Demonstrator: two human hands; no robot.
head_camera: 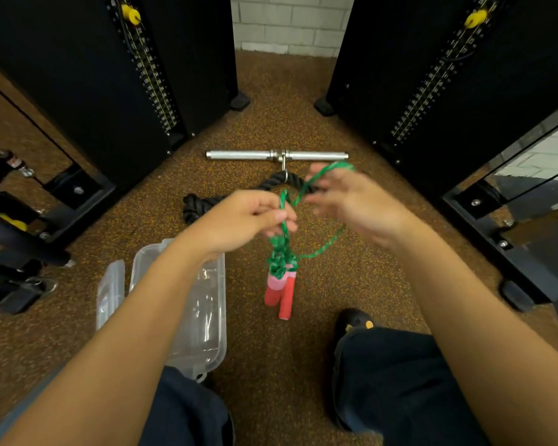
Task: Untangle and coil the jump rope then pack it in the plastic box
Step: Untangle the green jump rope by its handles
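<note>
A green jump rope (282, 252) with two red handles (281, 292) hangs in the air in front of me, bunched in a tangle just above the handles. My left hand (248, 217) pinches the rope above the tangle. My right hand (351, 201) is blurred, its fingers spread, with a loop of the green rope running over them and down to the tangle. The clear plastic box (203, 320) stands open on the floor under my left forearm, its lid (110, 292) lying beside it on the left.
A metal bar handle (276, 155) and a thick black rope (207, 201) lie on the speckled brown floor ahead. Black weight-stack machines (110, 75) (448, 75) rise on both sides. My knees and a black shoe (355, 321) are at the bottom.
</note>
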